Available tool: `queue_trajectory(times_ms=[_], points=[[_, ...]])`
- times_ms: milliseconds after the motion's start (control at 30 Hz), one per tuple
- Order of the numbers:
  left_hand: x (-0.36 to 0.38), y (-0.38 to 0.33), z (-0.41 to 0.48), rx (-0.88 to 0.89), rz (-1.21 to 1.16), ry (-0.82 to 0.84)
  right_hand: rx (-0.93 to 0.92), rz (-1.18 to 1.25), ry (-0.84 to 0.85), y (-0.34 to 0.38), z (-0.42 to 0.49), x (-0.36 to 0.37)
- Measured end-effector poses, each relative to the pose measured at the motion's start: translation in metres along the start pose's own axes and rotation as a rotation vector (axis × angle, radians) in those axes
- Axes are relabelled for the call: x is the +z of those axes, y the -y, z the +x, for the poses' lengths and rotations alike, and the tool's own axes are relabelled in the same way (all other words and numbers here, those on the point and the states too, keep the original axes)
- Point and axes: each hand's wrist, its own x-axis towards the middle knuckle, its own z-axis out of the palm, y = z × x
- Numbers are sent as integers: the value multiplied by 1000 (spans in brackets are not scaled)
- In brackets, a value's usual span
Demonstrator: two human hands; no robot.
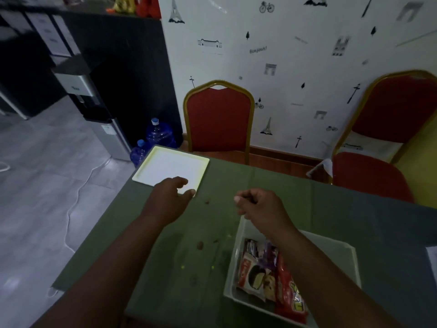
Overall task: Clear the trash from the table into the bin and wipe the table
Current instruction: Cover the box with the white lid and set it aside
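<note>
My left hand (171,197) reaches over the near corner of a white square tray (165,165) at the table's far left edge. Its fingers are loosely curled, the thumb lies over the tray's corner, and it holds nothing that I can see. My right hand (259,207) is curled into a loose fist just beyond the far rim of a translucent bin (236,237); I see nothing in it. Several snack wrappers (267,271) lie in the bin. Small crumbs and reddish stains (200,245) dot the green table (343,209) between my arms.
Two red chairs with gold frames (218,119) (378,143) stand against the papered wall beyond the table. Blue water bottles (159,134) and a water dispenser (94,110) stand on the floor at the left. A white sheet's corner (432,259) shows at the table's right edge.
</note>
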Motion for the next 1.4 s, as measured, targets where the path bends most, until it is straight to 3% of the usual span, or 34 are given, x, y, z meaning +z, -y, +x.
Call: queue_trajectory(times_ms=[200,433,667,1033,1233,1400], points=[[-16,74,105,-144,50,54,211,195,118,15,94,68],[-3,148,218,-293,156,145,448,187,33,-7,211,134],[16,190,259,-403,172,210,603,120,15,-32,247,162],[18,192,255,-521,9,142,597,260,-26,-37,241,166],[-9,152,235,-418,11,27,429,264,-169,-17,214,120],[-23,87,186,-308,-167,-55,268,184,-342,6,168,41]])
